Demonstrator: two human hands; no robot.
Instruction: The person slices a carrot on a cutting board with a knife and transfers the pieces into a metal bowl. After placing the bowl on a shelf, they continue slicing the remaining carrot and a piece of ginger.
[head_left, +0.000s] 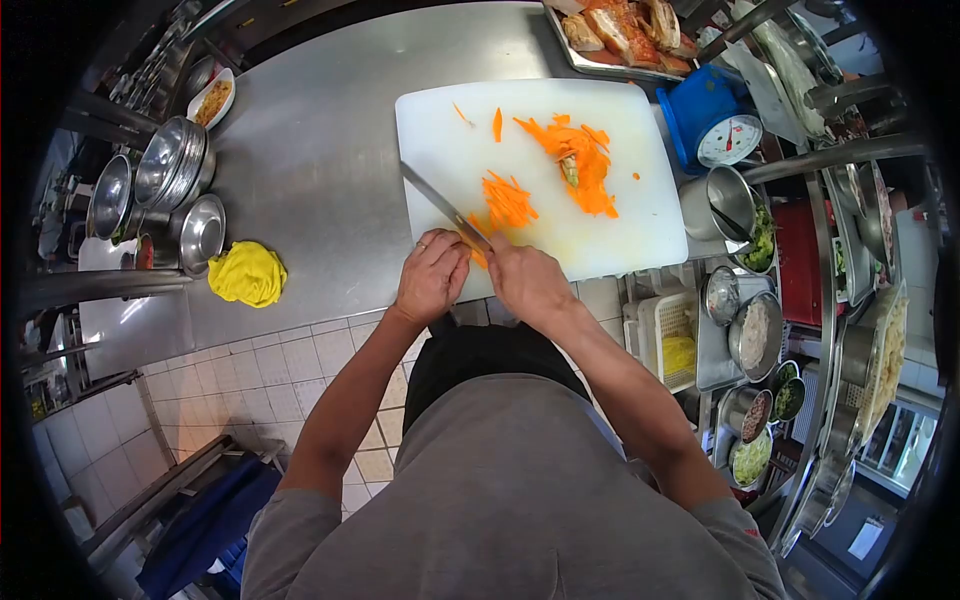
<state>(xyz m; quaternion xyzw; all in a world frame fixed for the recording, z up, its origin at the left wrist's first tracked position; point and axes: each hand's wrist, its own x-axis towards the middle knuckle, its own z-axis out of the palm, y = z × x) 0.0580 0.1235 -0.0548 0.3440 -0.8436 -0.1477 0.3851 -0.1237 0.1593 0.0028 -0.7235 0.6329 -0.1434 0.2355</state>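
Observation:
A white cutting board (pixel 610 235) lies on the steel counter (pixel 310 170), with thin orange carrot strips (pixel 580 155) piled at its middle and a smaller heap (pixel 508 200) nearer me. My right hand (pixel 528 283) grips the handle of a knife (pixel 440 205) at the board's near edge; its blade points away to the left. My left hand (pixel 432 275), wearing a ring, is curled right beside it over a small carrot piece (pixel 478 257) at the board's near edge.
Left of the board are a crumpled yellow cloth (pixel 247 273) and stacked steel bowls (pixel 172 165). A blue kitchen scale (pixel 715 120) and a tray of food (pixel 625 35) stand at the far right. Containers of ingredients (pixel 755 335) fill the racks on the right.

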